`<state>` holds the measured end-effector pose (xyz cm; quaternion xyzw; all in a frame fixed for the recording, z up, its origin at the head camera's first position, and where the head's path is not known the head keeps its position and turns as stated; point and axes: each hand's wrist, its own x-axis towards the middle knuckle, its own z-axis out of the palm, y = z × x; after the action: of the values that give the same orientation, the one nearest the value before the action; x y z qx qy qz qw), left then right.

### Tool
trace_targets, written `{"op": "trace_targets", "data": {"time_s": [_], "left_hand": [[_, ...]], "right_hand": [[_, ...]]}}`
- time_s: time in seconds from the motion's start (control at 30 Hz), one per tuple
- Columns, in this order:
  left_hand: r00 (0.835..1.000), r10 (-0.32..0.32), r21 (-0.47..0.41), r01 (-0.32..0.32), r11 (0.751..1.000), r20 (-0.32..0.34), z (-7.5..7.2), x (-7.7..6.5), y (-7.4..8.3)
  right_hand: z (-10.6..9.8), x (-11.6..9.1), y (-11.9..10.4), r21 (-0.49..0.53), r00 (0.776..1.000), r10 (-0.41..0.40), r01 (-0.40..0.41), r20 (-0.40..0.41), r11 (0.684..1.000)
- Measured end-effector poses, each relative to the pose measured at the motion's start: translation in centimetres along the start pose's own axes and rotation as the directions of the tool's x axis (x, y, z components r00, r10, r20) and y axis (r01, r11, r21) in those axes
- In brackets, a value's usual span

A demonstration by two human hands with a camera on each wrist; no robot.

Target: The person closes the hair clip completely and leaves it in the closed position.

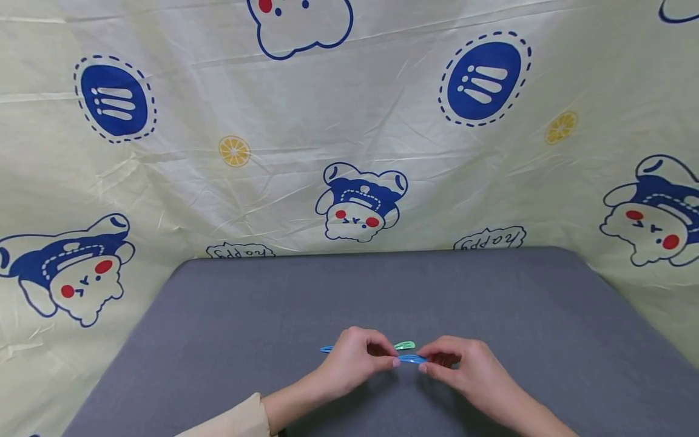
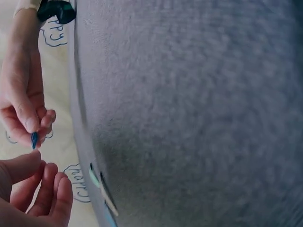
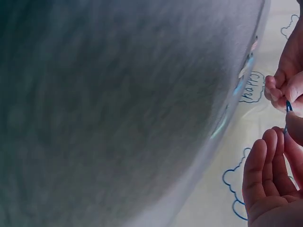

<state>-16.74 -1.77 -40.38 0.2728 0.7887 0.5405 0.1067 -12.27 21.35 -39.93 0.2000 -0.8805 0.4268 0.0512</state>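
Note:
A blue snap hair clip (image 1: pixel 412 359) is held between both hands, one end in each, just above the grey table. My left hand (image 1: pixel 352 361) pinches its left end between thumb and index finger. At the other end, my right hand (image 1: pixel 472 367) pinches it the same way. In the right wrist view the clip (image 3: pixel 289 107) shows as a thin blue strip, with the right hand's other fingers loosely bent. A green hair clip (image 1: pixel 405 345) lies just behind the held one. Another blue clip (image 1: pixel 326 349) pokes out left of the left hand, which partly hides it.
In the left wrist view a beige clip (image 2: pixel 109 200) lies beside the green one on the grey table (image 1: pixel 262 315). Behind the table's far edge hangs a pale printed cloth (image 1: pixel 295 109), which also runs along both sides.

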Motion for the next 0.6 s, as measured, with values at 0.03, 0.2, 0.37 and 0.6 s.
{"op": "trace_targets", "data": {"time_s": [0.03,0.2,0.37,0.6], "left_hand": [[1.0,-0.015,-0.007,0.015,1.0,-0.004,0.1,0.1,-0.1],[0.999,-0.023,0.033,0.024,0.999,-0.044,0.6,0.5,-0.4],[0.998,0.002,0.109,0.005,0.994,-0.06,0.9,0.9,-0.7],[0.997,-0.025,0.142,0.035,0.989,-0.075,1.2,1.1,-0.9]], "right_hand": [[-0.1,0.1,0.2,0.008,1.0,0.01,-0.011,0.015,1.0],[-0.5,0.9,0.9,0.037,0.995,0.063,-0.066,0.077,0.997],[-0.8,1.6,1.5,0.059,0.991,0.053,-0.06,0.119,0.996],[-0.7,2.2,2.1,0.043,0.983,0.076,-0.084,0.167,0.996]]}}
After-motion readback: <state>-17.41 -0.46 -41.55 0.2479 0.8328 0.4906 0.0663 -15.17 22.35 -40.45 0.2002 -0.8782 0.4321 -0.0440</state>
